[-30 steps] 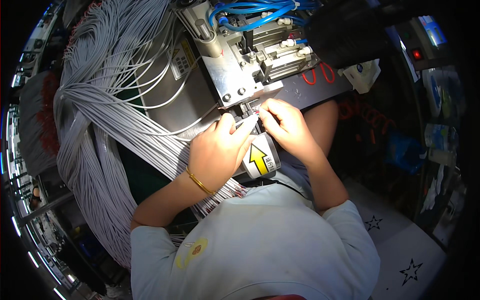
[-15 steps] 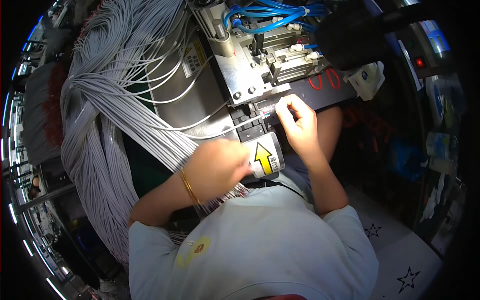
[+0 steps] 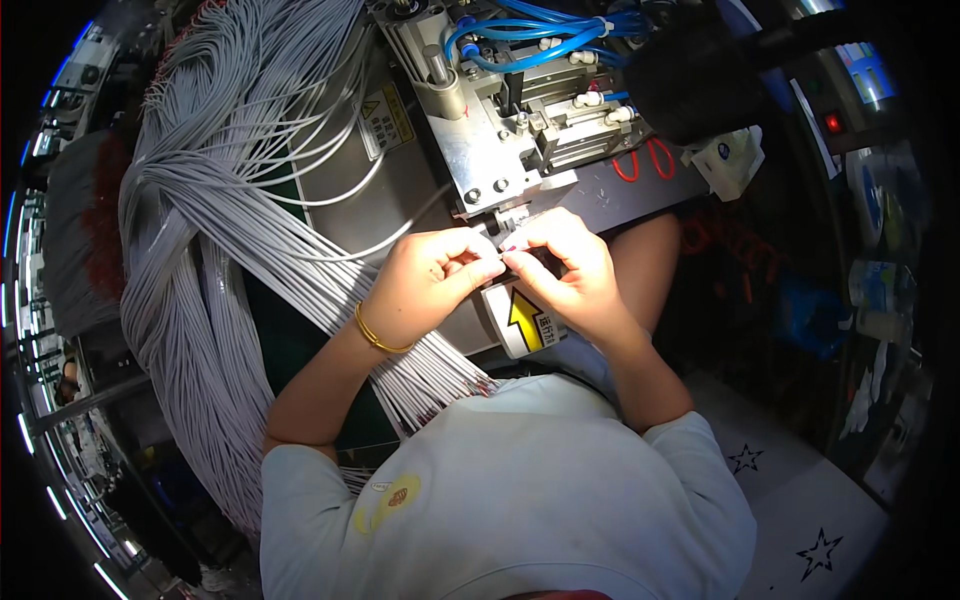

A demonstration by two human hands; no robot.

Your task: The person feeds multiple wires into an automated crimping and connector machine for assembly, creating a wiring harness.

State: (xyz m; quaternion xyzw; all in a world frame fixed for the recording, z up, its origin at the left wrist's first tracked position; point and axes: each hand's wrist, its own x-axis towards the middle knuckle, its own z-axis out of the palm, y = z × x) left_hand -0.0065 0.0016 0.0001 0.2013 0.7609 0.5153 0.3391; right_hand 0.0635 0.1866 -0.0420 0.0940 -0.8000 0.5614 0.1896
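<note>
My left hand (image 3: 425, 282), with a gold bracelet at its wrist, is closed in a pinch on the end of a grey cable (image 3: 385, 249). The cable runs in from the left and passes behind the fingers. Fingertip to fingertip with it, my right hand (image 3: 568, 272) pinches the cable's thin wire ends (image 3: 509, 250); only a speck of colour shows between the fingers. Both hands are just in front of a metal machine (image 3: 490, 165) with cylinders, and above a white plate with a yellow arrow (image 3: 524, 318). The fingers partly hide the machine's small front fixture.
A thick bundle of grey cables (image 3: 190, 300) hangs at the left, its stripped ends (image 3: 440, 400) near my shirt. Blue air tubes (image 3: 560, 32) cross the machine's top. A dark lamp-like shape (image 3: 690, 75) hangs at upper right, near red coiled tubing (image 3: 640, 162).
My left hand has moved up and right to the cable end. My right hand has come left and slightly down, so the fingertips of both hands now meet before the machine.
</note>
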